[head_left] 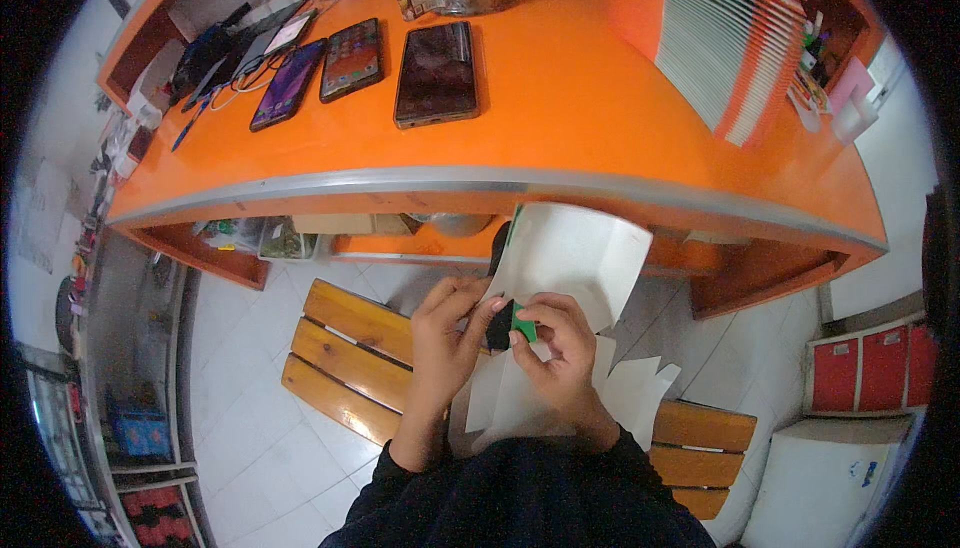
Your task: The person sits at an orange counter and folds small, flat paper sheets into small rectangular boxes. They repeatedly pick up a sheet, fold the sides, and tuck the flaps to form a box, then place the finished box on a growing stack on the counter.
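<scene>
Centre frame, our left hand point(447, 320) and right hand point(562, 340) pinched one black-and-green piece point(525, 326) by smooth white card point(572, 248). Left of centre, three glossy wooden slats point(345, 360) showed.

1 head-worn fisheye looks down from near above the hands point(445, 323), facing the orange desk point(560, 98)

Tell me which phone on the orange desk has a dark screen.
The rightmost phone, nearest the paper stack; the icon-covered phone and purple-screened phone to its left are lit.
</scene>
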